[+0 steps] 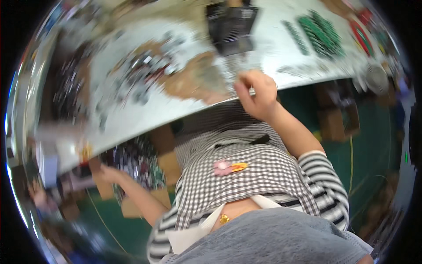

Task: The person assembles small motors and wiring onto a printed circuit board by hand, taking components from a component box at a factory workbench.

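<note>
My right hand (258, 93) is raised just over the front edge of the white worktable (132, 116), in front of a black device (231, 28). Its fingers are curled together, with a small bright spot between them that I cannot make out. Low on the left, my left hand (109, 173) reaches beside a cardboard box (145, 207) below the table edge, at its brown flap. Blur hides those fingers. Inside the box lie many small dark, shiny and greenish parts (136, 160).
Small metal parts (147, 66) lie scattered on the table around a worn brown sheet (193, 81). Green strips (321, 35) are stacked at the back right. At far left stands a bin of dark parts (68, 88). Another cardboard box (340, 123) sits under the table on the right.
</note>
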The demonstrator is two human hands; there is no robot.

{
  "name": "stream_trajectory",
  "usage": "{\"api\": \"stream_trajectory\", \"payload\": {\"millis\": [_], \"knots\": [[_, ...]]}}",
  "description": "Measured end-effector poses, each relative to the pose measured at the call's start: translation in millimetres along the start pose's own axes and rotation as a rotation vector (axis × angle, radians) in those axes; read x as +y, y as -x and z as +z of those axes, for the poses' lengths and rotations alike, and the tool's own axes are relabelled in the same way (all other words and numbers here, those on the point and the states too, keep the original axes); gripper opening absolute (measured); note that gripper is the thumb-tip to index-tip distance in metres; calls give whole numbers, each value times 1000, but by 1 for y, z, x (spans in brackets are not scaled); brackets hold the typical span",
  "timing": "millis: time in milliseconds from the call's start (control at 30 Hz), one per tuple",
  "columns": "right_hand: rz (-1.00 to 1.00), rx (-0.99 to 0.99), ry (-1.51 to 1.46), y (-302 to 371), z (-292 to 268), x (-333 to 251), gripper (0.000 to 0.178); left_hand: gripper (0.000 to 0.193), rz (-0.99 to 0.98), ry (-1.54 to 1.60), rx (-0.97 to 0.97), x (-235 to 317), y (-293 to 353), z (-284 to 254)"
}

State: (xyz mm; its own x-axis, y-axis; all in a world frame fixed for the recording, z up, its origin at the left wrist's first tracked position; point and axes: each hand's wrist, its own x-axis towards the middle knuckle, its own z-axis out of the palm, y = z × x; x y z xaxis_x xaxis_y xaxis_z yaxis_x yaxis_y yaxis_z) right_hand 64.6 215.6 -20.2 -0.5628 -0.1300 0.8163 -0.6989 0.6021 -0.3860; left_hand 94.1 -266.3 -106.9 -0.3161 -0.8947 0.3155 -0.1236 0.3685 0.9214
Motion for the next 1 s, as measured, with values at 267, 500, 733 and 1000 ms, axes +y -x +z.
{"api": "stream_trajectory", "payload": {"millis": [267,500,733,1000], "knots": [[357,207,880,7,-123,123,22,20,583,658,-737,142,141,49],[518,-145,875,18,-108,128,21,15,69,470,-2014,191,199,69],[732,436,-6,40,-47,21,16,33,-881,375,-2203,207,258,105],[414,91,109,43,-66,-16,13,18,-754,345,-2030,236,301,107]]}}
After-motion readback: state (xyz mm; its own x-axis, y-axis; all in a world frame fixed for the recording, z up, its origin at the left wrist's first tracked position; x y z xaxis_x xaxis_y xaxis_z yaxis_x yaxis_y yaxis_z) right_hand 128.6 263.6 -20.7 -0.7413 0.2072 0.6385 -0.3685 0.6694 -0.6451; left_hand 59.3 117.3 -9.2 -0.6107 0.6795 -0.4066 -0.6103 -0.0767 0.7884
